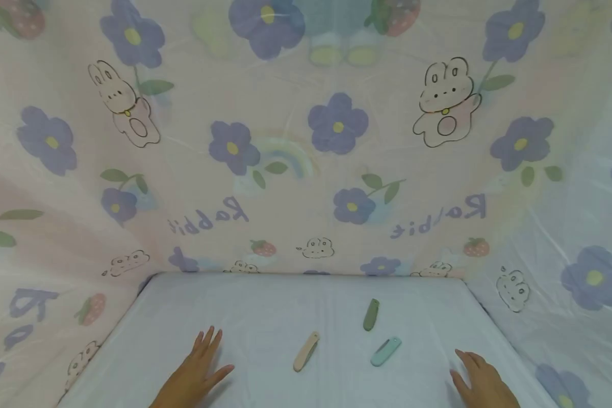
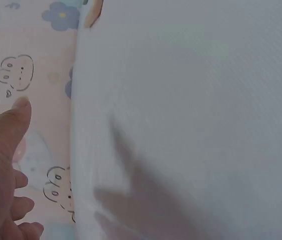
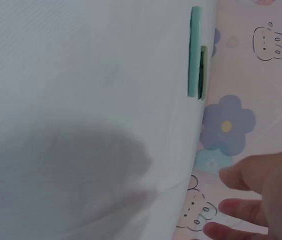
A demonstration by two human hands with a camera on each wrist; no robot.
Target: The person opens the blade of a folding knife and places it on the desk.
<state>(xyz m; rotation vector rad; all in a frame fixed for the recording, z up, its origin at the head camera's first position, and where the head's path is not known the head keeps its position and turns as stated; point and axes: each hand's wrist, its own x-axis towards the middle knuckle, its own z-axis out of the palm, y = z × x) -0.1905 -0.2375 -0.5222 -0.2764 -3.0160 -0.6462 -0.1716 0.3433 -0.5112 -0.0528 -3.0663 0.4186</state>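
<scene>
Three slim, rounded tools that look like folded pocket knives lie apart on the white table. The beige folding knife (image 1: 306,352) is nearest my left hand (image 1: 196,368), which is held out with fingers spread and thumb apart, holding nothing. Toward my right hand (image 1: 481,379) lies the light blue folding knife (image 1: 386,351), a dark strip along one edge. Farther back is the green folding knife (image 1: 371,315). My right hand's fingers are loosely bent around nothing. In the right wrist view, the light blue and green knives appear edge-on beyond the fingers (image 3: 245,175).
The white table (image 1: 234,306) ends at a hanging cloth (image 1: 285,198) printed with flowers and rabbits, which rises behind it and along both sides. Soft hand shadows fall on the tabletop in both wrist views.
</scene>
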